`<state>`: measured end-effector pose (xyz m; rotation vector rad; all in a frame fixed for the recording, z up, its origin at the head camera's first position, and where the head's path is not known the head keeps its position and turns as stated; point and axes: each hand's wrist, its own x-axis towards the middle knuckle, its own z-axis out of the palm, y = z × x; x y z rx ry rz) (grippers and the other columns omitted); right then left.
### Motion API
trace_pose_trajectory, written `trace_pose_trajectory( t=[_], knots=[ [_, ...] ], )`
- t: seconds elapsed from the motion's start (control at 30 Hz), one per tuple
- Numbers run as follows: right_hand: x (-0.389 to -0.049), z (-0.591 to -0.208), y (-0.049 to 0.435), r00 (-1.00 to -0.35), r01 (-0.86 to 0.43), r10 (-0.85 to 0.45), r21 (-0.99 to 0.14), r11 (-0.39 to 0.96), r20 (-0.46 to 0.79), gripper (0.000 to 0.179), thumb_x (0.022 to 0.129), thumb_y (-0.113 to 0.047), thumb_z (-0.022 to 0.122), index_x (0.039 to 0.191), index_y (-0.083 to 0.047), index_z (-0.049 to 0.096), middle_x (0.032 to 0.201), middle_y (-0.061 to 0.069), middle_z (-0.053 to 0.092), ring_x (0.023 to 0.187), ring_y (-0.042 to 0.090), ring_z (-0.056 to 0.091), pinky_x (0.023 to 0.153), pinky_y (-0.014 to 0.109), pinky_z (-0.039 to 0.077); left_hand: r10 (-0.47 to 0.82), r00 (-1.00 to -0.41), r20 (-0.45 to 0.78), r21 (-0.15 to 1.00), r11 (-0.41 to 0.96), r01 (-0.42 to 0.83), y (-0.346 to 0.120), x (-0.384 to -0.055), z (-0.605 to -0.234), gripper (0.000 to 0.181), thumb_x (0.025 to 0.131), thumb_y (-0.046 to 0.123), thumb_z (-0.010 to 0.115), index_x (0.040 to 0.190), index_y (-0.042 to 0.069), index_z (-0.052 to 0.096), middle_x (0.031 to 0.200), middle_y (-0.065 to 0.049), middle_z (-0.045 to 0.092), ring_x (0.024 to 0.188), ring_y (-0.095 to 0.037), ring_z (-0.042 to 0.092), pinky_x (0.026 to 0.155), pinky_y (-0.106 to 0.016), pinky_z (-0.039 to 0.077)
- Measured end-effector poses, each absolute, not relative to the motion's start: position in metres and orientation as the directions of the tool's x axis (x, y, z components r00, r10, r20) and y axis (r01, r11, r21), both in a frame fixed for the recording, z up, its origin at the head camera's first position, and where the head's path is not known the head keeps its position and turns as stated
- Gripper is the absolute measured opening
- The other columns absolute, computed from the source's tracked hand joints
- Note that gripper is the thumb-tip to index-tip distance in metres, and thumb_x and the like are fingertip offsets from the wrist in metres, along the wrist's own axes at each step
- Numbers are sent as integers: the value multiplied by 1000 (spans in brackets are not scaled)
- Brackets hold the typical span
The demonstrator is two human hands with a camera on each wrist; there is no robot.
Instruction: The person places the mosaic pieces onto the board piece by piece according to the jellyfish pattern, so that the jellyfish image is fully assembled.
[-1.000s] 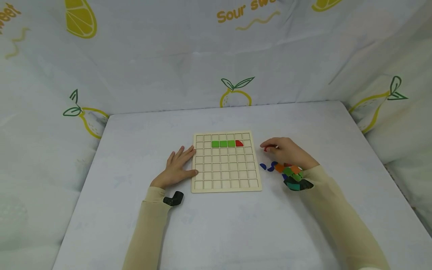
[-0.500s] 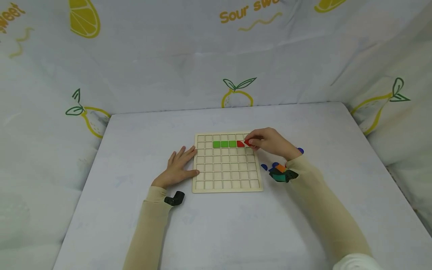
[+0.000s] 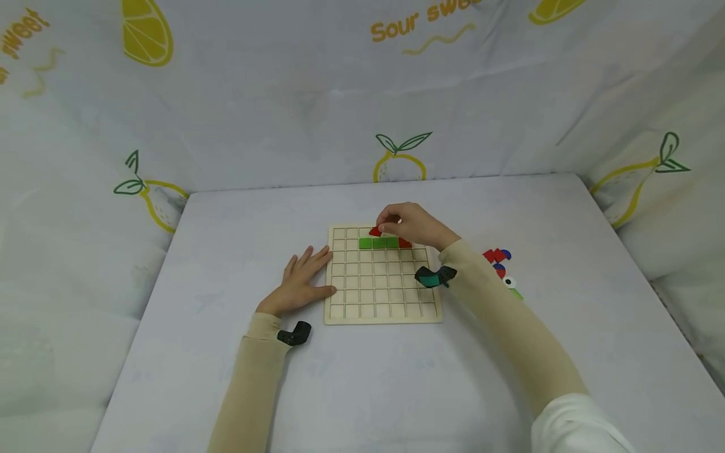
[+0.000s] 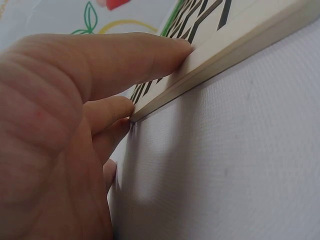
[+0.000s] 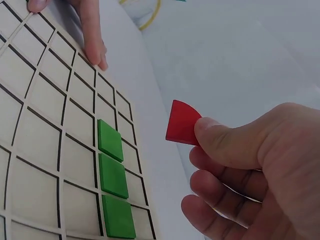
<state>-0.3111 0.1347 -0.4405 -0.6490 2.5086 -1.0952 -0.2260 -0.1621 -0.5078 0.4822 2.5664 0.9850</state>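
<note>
A red quarter-circle tile (image 5: 181,122) is pinched between the thumb and fingers of my right hand (image 3: 416,225), held above the board's top rows. Beneath, the wooden grid board (image 3: 368,319) lies flat on the table. Three green square tiles (image 5: 111,140) fill neighbouring cells in its second row, with another red tile (image 3: 404,243) at their right end, partly behind my hand. My left hand (image 3: 296,280) lies spread at the board's left edge; in the left wrist view its thumb (image 4: 145,57) touches the rim.
Right of the board, partly behind my right forearm, lie red tiles (image 3: 494,255), blue pieces (image 3: 506,255), a round eye piece (image 3: 510,282) and a green piece (image 3: 517,294). A printed white curtain (image 3: 272,113) rises behind the table (image 3: 238,239).
My right hand has carried the red quarter-circle tile from beside the loose pieces leftward, over the board to above the green tiles. My left hand has stayed at the board's edge.
</note>
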Motion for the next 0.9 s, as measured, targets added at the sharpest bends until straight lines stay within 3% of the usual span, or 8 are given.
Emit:
trace_pose_trajectory(
  t=[0.3,0.7,0.9],
  knots=[
    [-335,-460,99,-779,-352,-607,-694,628,-154,11,101,-15,62,103,-10,71,101,6,72,87,19,58,81,33,50,430,-881,-200,697,694,180,-163,-227,-510,84,93,29,70,162,12,26,172,-2,16,161,-28,-6,127,-51,-15],
    [-337,-474,78,-779,-356,-599,-655,666,-186,16,102,-20,61,100,-11,73,98,4,72,82,17,55,78,32,47,434,-880,-192,694,695,191,-162,-227,-512,82,93,30,70,161,13,27,172,-1,17,161,-28,-6,127,-52,-14],
    [-338,-478,75,-769,-383,-609,-621,684,-196,16,102,-22,60,100,-13,74,105,4,70,89,18,58,83,34,49,430,-883,-189,693,695,190,-163,-228,-511,82,92,29,70,161,12,28,172,-2,17,161,-28,-5,127,-52,-14]
  ],
)
